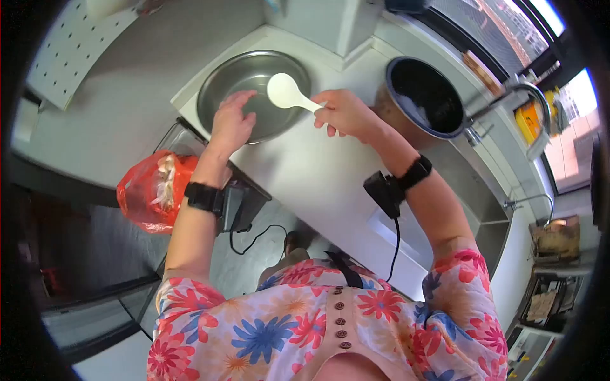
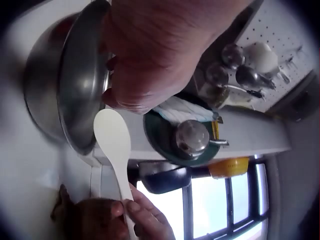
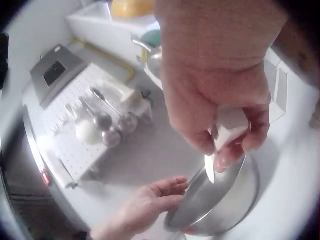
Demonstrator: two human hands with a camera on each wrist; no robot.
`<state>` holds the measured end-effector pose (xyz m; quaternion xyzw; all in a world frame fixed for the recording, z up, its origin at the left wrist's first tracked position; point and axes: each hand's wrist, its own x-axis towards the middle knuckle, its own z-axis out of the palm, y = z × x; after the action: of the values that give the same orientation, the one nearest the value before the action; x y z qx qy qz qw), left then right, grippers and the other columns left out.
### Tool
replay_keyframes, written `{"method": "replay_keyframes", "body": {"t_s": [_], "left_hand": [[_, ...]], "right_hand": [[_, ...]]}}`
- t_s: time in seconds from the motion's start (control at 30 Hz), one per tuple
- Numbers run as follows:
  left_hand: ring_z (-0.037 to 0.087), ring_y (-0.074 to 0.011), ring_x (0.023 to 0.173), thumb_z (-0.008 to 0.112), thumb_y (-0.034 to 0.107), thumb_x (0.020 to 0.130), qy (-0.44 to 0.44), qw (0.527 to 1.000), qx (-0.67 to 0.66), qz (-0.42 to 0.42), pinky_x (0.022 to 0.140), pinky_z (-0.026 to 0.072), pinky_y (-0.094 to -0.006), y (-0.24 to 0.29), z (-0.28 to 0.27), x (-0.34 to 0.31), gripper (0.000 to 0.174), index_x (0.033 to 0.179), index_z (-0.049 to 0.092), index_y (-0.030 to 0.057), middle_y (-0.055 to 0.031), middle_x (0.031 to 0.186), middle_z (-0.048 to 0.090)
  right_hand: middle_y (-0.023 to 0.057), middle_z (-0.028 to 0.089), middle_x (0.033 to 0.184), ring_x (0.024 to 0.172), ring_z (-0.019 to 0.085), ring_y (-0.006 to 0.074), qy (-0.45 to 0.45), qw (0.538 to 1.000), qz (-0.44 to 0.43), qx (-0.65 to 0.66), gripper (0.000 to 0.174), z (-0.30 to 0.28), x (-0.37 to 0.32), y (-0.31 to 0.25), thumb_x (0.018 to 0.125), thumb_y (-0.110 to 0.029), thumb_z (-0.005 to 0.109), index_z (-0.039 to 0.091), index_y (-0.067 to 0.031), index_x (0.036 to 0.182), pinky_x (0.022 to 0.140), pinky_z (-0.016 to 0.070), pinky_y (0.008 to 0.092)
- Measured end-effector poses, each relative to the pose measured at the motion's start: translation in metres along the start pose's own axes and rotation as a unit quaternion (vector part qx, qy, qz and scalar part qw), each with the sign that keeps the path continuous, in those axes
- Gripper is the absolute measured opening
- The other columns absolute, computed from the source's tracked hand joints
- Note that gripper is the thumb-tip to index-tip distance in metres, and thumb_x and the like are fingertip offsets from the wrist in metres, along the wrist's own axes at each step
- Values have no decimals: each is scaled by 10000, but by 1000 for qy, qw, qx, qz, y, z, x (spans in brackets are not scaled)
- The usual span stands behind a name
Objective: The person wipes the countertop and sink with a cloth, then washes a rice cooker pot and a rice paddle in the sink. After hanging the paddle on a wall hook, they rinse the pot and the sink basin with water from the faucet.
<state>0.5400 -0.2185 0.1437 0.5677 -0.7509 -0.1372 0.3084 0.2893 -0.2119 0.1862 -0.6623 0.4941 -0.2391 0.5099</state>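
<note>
My right hand (image 1: 348,114) pinches the handle of a white rice paddle (image 1: 283,92), its flat blade pointing left over the near right side of a steel basin (image 1: 232,71). The basin stands on the white counter. Over the basin's left side is my left hand (image 1: 232,127), fingers extended and thumb apart, close to the rim. In the left wrist view the paddle blade (image 2: 111,132) lies just below the left fingertips. The right wrist view shows the left hand (image 3: 150,202) beside the tilted-looking basin rim, with the paddle edge-on under my right hand.
A dark-lined pot (image 1: 438,89) with something pale inside stands right of my right hand, before the sink (image 1: 473,181) and faucet (image 1: 543,111). A red plastic bag (image 1: 141,193) hangs beside my left forearm. Ladles (image 3: 102,120) hang by a perforated white panel (image 3: 52,137).
</note>
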Motion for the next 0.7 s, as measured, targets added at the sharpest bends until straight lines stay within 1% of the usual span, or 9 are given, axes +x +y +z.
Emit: {"method": "replay_keyframes", "body": {"t_s": [0.1, 0.2, 0.27, 0.3, 0.37, 0.4, 0.47, 0.6, 0.7], "left_hand": [[445, -315, 1143, 562, 84, 719, -26, 998, 57, -2, 941, 393, -399, -32, 1, 6, 492, 1206, 503, 115, -115, 1240, 484], [390, -311, 1200, 564, 87, 718, -78, 993, 84, -7, 961, 360, -463, -44, 8, 13, 564, 1267, 447, 145, -109, 1314, 411], [337, -306, 1248, 564, 84, 723, -121, 985, 121, 12, 976, 329, -500, -40, 16, 19, 596, 1295, 422, 169, -106, 1356, 363], [337, -306, 1248, 564, 84, 723, -121, 985, 120, 13, 976, 329, -500, -38, 19, 21, 596, 1295, 422, 169, -106, 1356, 363], [373, -299, 1229, 573, 83, 728, -161, 975, 149, 27, 964, 342, -491, -24, 16, 21, 573, 1279, 444, 173, -109, 1318, 412], [373, -299, 1229, 573, 83, 728, -161, 975, 147, 29, 964, 342, -491, -22, 16, 24, 573, 1279, 444, 173, -109, 1318, 412], [478, -318, 1115, 586, 105, 750, -189, 973, 128, 26, 919, 411, -415, -20, 16, 33, 485, 1224, 496, 149, -127, 1200, 521], [538, -323, 1017, 551, 106, 778, -162, 979, 111, 48, 855, 446, -418, -26, 16, 39, 404, 1179, 543, 157, -115, 1095, 584], [548, -321, 993, 541, 111, 785, -166, 981, 104, 10, 843, 451, -410, -21, 8, 44, 374, 1156, 559, 153, -108, 1076, 593]], "right_hand": [[65, 630, 706, 516, 572, 134, 19, 996, 43, -82, 309, 22, 44, -7, 764, -103, 513, 577, 5, 1046, 412, 419, 255], [77, 626, 764, 547, 550, 112, -58, 982, 101, -151, 334, 35, 63, -19, 794, -116, 500, 550, 29, 1091, 432, 403, 242], [100, 624, 759, 534, 542, 121, -78, 983, 163, -40, 306, 41, 71, -16, 807, -126, 515, 557, 34, 1064, 422, 394, 247], [100, 624, 759, 534, 542, 121, -77, 983, 164, -41, 306, 42, 73, -12, 807, -126, 515, 557, 34, 1064, 422, 394, 247], [96, 605, 734, 501, 501, 107, -59, 966, 163, 191, 278, 43, 71, -9, 827, -133, 527, 568, 23, 1053, 410, 366, 238], [96, 605, 734, 501, 501, 107, -57, 966, 164, 190, 278, 41, 69, -7, 827, -133, 527, 568, 23, 1053, 410, 366, 238], [78, 577, 725, 466, 430, 76, -38, 944, 168, 281, 259, 36, 60, -18, 849, -133, 524, 572, 8, 1061, 402, 332, 217], [66, 550, 731, 454, 372, 48, -49, 933, 148, 324, 269, 11, 47, -22, 862, -128, 511, 563, 7, 1089, 398, 300, 185], [72, 545, 740, 442, 343, 25, -46, 924, 135, 355, 280, -9, 32, -30, 866, -124, 500, 557, 6, 1107, 391, 284, 165]]}}
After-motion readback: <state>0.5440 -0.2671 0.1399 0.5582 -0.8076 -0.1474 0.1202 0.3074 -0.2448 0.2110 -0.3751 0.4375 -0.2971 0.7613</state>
